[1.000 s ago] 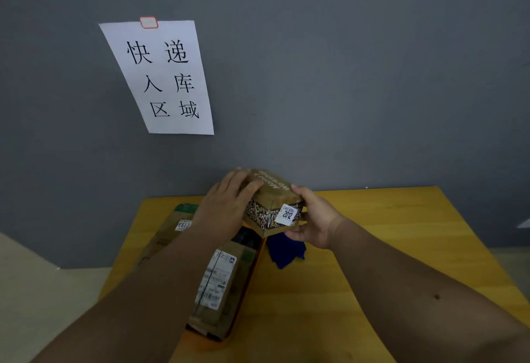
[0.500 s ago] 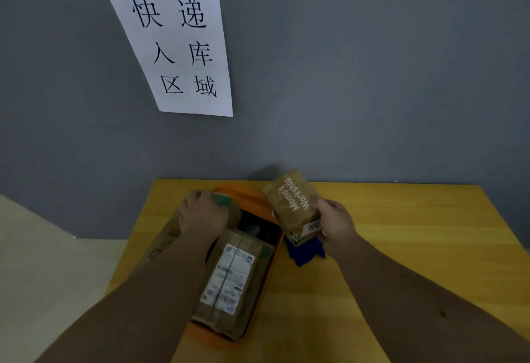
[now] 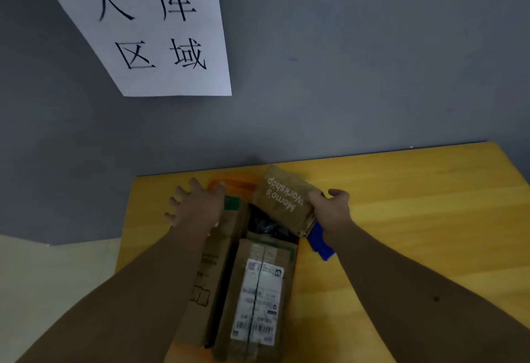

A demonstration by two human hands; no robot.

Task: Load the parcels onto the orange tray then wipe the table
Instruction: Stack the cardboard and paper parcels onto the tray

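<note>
My right hand (image 3: 329,208) grips a small brown printed parcel (image 3: 284,199), tilted over the far end of the orange tray (image 3: 229,185). Only the tray's far rim shows. Two long cardboard parcels lie in it side by side: one with a white shipping label (image 3: 258,296) and one on the left (image 3: 218,262), partly under my left forearm. A black item (image 3: 263,225) sits between them and the small parcel. My left hand (image 3: 195,205) hovers with fingers spread above the left parcel's far end. A blue cloth (image 3: 318,241) lies on the table beside the tray, partly hidden by my right hand.
The yellow wooden table (image 3: 415,219) stands against a grey wall (image 3: 344,76). A white paper sign with black characters (image 3: 160,33) hangs on the wall above the tray. Pale floor (image 3: 57,271) shows off the table's left edge.
My left hand let go of the small parcel and opened over the left box. My right hand turned the parcel and carried it over the tray's far end. The camera tilted down.
</note>
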